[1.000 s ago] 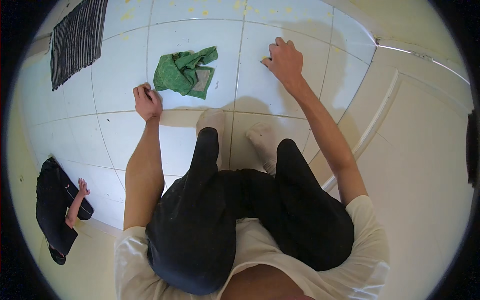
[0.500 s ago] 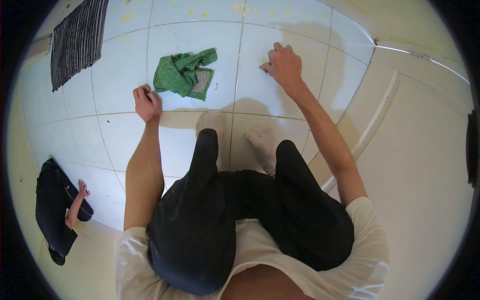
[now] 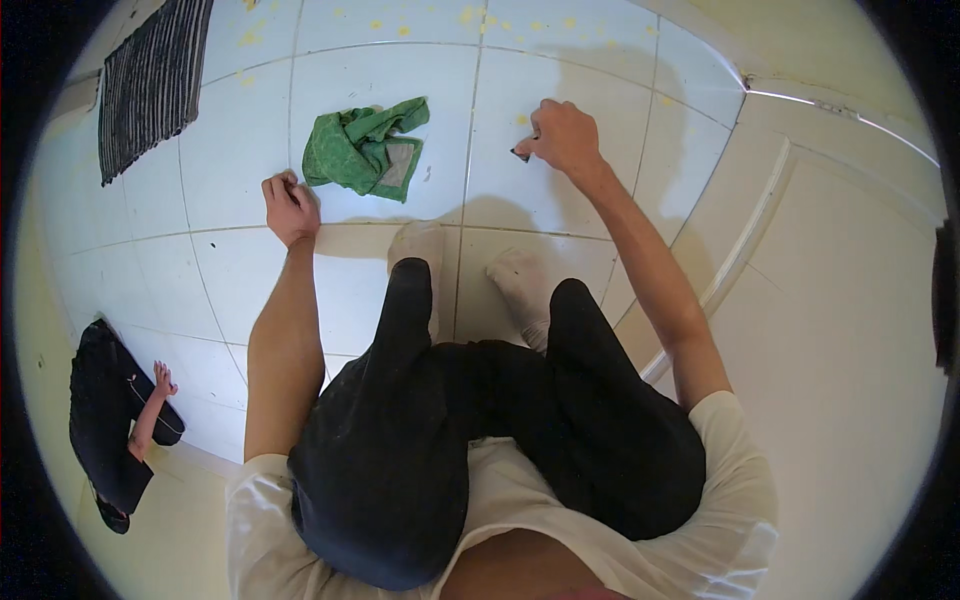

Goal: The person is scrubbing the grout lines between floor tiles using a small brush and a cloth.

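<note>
My right hand (image 3: 566,137) is closed on a small dark flat piece (image 3: 520,155), whose exact kind I cannot make out. It is low over the white tiled floor (image 3: 400,75), close to a small yellow spot. To the left, my left hand (image 3: 291,208) rests on the floor with its fingers curled in; whatever they may hold is hidden. Just beyond it to the right lies a crumpled green cloth (image 3: 345,155) with a grey patch at one corner, not gripped by either hand.
Yellow spots (image 3: 470,15) dot the far tiles. A black-and-grey striped mat (image 3: 150,85) lies at the far left. Another person in black (image 3: 105,420) is at the left, one hand on the floor. A pale panelled door (image 3: 820,300) stands at my right; my socked feet are between my hands.
My right hand has drawn slightly nearer to me, and the dark piece in its fingers shows more clearly. My left hand and the green cloth stay in place.
</note>
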Motion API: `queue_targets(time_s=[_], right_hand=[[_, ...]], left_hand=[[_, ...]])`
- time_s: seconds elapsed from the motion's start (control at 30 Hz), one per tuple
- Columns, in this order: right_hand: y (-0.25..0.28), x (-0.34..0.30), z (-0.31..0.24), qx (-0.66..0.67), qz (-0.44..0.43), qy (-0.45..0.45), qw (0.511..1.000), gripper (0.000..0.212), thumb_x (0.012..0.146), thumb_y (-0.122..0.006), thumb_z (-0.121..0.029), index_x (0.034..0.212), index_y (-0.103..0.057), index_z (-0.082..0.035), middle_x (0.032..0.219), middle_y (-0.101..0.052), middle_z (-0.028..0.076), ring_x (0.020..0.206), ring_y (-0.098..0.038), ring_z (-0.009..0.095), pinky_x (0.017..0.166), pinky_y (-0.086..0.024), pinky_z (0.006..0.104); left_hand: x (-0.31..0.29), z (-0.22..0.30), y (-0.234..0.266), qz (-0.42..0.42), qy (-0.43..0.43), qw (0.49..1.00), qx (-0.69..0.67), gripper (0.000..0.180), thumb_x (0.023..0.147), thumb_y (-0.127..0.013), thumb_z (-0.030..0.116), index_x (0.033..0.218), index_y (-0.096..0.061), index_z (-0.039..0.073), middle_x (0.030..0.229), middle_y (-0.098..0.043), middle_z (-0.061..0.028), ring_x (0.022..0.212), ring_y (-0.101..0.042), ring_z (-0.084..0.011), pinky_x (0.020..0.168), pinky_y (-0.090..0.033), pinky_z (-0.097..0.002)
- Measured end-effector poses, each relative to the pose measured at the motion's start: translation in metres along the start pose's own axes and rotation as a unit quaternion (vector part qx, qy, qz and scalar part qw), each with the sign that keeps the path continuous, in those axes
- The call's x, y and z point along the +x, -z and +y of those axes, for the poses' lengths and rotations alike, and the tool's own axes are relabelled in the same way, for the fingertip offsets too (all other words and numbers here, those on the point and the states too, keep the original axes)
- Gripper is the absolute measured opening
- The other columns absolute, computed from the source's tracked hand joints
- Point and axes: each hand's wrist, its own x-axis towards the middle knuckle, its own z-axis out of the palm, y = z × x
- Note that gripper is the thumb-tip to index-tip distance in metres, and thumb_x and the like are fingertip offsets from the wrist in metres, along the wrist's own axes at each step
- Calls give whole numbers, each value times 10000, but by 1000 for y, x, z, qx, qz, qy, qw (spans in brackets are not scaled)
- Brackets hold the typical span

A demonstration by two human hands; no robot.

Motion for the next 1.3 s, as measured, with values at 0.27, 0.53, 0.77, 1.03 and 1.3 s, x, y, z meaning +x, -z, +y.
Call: queue_targets(time_s=[0.27, 0.53, 0.77, 1.03, 1.3], right_hand=[[26, 9, 60, 9, 68, -119, 991, 473, 584, -846, -487, 781, -714, -77, 897, -700, 113, 860, -682, 309, 678, -538, 454], [19, 9, 35, -29, 64, -80, 994, 423, 616, -849, -430, 812, -719, -77, 895, -694, 104, 881, -670, 318, 705, -550, 451], [18, 13, 20, -75, 79, -42, 993, 390, 670, -831, -372, 887, -753, -58, 956, -712, 117, 967, -657, 345, 737, -574, 471], [17, 14, 17, -90, 74, -53, 992, 335, 646, -840, -375, 773, -729, -86, 888, -688, 75, 885, -648, 303, 668, -562, 446], [17, 17, 12, -99, 63, -45, 992, 359, 656, -840, -364, 821, -737, -62, 913, -697, 81, 943, -643, 302, 690, -574, 447]], left_hand=[[0, -2, 3, -39, 29, 999, -9, 168, 911, -486, 169, 1033, -563, 83, 1084, -557, -94, 957, -626, -337, 786, -525, -448], [1, 0, 0, -23, 19, 1000, -9, 126, 902, -486, 145, 990, -561, 97, 1052, -554, -72, 887, -630, -308, 742, -527, -438], [1, 0, 0, -2, 10, 1000, 26, 109, 904, -476, 134, 966, -562, 103, 1030, -552, -62, 849, -632, -296, 714, -527, -429], [1, -2, 0, -8, 4, 1000, -5, 115, 896, -487, 122, 975, -566, 96, 1023, -550, -64, 842, -630, -287, 718, -530, -420], [1, 2, 1, -7, 5, 1000, 1, 120, 893, -490, 123, 974, -574, 92, 1029, -553, -65, 851, -634, -286, 718, -529, -421]])
